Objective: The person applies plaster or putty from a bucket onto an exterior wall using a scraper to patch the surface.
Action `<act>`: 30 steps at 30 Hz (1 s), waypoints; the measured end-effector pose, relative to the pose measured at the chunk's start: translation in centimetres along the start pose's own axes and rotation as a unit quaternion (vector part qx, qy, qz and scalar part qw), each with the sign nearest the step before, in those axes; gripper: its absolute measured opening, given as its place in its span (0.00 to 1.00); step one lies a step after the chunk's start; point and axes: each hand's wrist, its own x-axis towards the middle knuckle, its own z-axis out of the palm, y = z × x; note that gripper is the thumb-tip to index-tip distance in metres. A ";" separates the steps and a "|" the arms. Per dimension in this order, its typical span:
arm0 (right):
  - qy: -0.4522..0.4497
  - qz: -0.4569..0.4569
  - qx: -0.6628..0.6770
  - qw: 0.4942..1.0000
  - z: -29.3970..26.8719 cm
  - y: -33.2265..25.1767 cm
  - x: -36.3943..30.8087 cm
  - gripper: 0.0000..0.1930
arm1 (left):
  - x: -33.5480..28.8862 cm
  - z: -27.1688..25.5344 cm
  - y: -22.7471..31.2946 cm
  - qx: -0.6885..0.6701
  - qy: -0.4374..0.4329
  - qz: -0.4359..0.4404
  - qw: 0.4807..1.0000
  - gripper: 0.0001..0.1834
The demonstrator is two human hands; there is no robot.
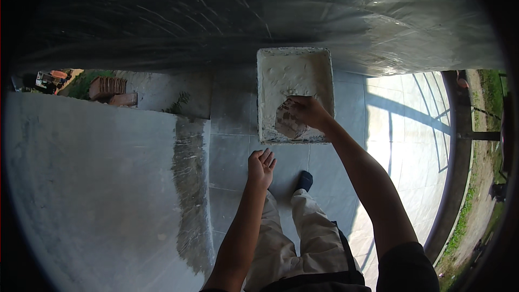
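Note:
A rectangular trough (331, 70) with crusted pale rims stands ahead of me, holding a wet, off-white paste (294, 70). My right hand (308, 111) reaches into its near half, fingers closed at the top edge of a flat brownish piece (290, 121) smeared with paste; its exact kind is hard to make out. Just short of the trough's near edge hangs my left hand (262, 166), palm partly up and fingers loosely bent apart, with nothing seen in it. It does not touch the trough.
A dark, shiny sheet or wall (216, 16) spans the far side. To my left lies a broad grey surface (97, 173) with a dark wet-looking strip (189, 200). Grey floor tiles (232, 159) lie underfoot. Stacked reddish tiles (107, 87) stand far left; sunlit paving (411, 146) lies right.

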 end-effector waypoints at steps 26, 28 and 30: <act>-0.261 -0.007 0.335 0.905 5.6 -33.8 -5.8 0.11 | -21.4 -4.3 20.5 -0.118 -0.135 0.271 0.946 0.33; -0.289 -0.006 0.378 0.879 7.1 -37.4 -8.1 0.08 | -24.3 -6.2 22.0 -0.125 -0.128 0.307 0.935 0.33; -0.320 -0.026 0.387 0.864 8.9 -40.5 -9.7 0.08 | -27.6 -8.4 23.5 -0.121 -0.129 0.352 0.919 0.33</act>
